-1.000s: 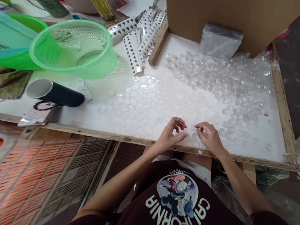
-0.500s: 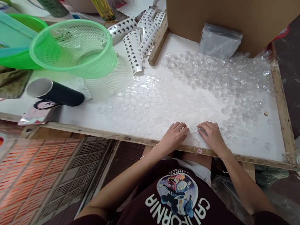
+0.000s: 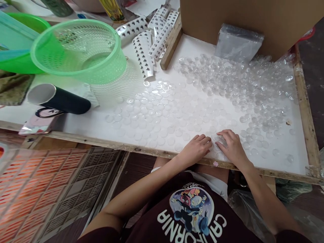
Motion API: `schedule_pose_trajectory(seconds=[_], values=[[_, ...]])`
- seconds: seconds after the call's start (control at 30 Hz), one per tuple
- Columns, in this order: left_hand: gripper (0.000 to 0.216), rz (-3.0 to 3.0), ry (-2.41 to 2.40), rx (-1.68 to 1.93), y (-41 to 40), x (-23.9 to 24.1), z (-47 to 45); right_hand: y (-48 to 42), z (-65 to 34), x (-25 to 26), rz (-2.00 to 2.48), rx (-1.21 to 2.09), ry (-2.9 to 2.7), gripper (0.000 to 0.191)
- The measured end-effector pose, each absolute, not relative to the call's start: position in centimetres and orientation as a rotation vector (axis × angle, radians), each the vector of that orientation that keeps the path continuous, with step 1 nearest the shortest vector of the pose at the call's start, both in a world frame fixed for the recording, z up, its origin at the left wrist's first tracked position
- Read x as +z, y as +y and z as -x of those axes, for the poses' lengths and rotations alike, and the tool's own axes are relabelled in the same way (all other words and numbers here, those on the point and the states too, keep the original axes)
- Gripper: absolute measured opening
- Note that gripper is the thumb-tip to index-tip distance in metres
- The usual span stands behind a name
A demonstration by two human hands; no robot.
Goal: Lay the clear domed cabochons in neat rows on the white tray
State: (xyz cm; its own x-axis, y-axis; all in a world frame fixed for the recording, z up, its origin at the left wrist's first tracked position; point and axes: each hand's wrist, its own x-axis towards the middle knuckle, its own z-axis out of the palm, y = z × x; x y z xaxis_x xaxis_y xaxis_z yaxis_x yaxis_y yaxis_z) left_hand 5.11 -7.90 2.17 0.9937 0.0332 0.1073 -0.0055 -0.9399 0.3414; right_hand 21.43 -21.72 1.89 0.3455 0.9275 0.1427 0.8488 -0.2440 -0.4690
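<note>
Many small clear round discs [image 3: 160, 116] lie flat side by side across the white tabletop [image 3: 141, 76]. A loose heap of similar clear domed pieces [image 3: 227, 81] fills the right side. My left hand [image 3: 198, 146] rests near the front edge, its fingers curled together and pointing down at the discs. What it holds, if anything, is hidden. Just to its right is my right hand [image 3: 231, 146], with thumb and index finger apart over a few discs. No piece can be made out between those fingers.
A green mesh basket [image 3: 78, 72] and a dark tube [image 3: 65, 100] stand at left, with a pink phone [image 3: 40, 123] beside the tube. Printed sticker strips [image 3: 143, 50] lie behind. A cardboard panel [image 3: 243, 13] and a clear plastic packet [image 3: 238, 44] are at the back. Wooden strips [image 3: 305, 108] border the table.
My left hand has shifted right, closer to my right hand. My right hand's thumb and index finger have spread a little, and the hand has moved slightly right.
</note>
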Motion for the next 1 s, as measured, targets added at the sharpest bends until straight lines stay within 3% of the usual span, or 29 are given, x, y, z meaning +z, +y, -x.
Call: schedule_pose_trajectory(seconds=[0.57,1.0], values=[[0.006,-2.776,0.037,0.100,-7.2,2.3,-4.5,-19.9,-20.3,2.3,2.155,0.141,-1.663,0.017],[0.016,-2.426,0.384,0.273,-6.7,1.9,-2.0,-21.1,-19.1,3.2,2.031,0.379,-1.660,0.017]])
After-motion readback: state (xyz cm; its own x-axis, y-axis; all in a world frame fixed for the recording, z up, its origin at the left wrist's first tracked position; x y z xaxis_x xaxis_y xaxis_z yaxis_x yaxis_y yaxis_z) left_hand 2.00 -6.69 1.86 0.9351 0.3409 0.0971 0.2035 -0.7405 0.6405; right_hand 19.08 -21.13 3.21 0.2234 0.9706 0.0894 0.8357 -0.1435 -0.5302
